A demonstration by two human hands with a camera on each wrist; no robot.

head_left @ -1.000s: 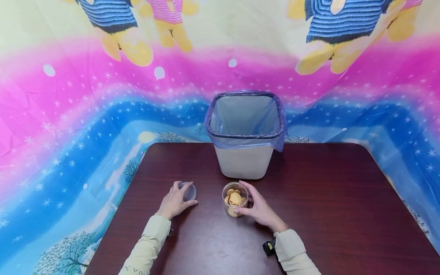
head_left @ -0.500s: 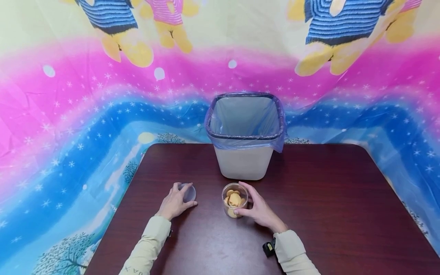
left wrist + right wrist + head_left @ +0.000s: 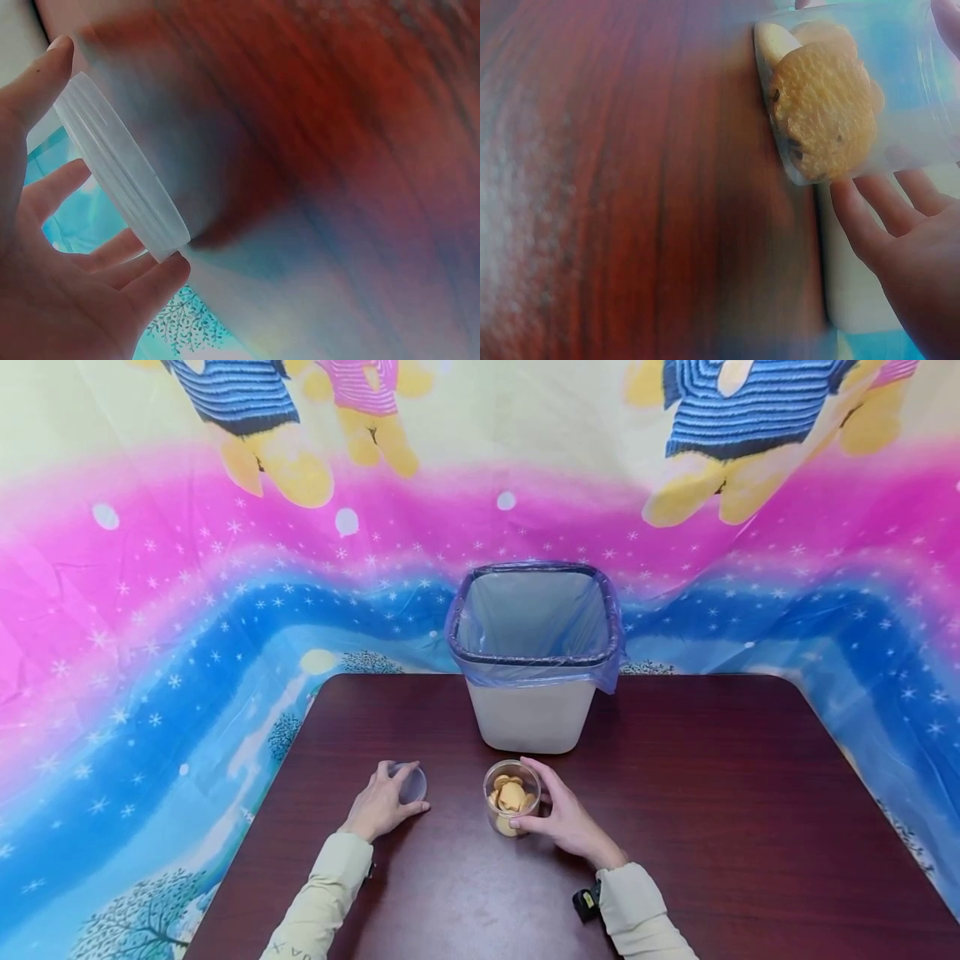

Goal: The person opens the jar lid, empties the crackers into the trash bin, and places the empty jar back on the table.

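My left hand (image 3: 377, 802) holds a round translucent plastic lid (image 3: 410, 783) by its edge, at the left of the table. In the left wrist view the lid (image 3: 124, 169) shows its ribbed side, with the thumb at one end and fingertips at the other. To the right, a clear plastic jar (image 3: 904, 82) with no lid on it stands upright on the table. Several golden-brown cookies (image 3: 512, 795) lie inside the jar, low down. My right hand (image 3: 570, 822) grips the jar from its right side, thumb at the near side and fingers round the far side.
A pale waste bin (image 3: 532, 718) with a bluish plastic liner stands behind the jar, towards the far edge of the dark red-brown table (image 3: 712, 810). A printed cloth (image 3: 390, 543) with bears and snowflakes hangs behind and around the table.
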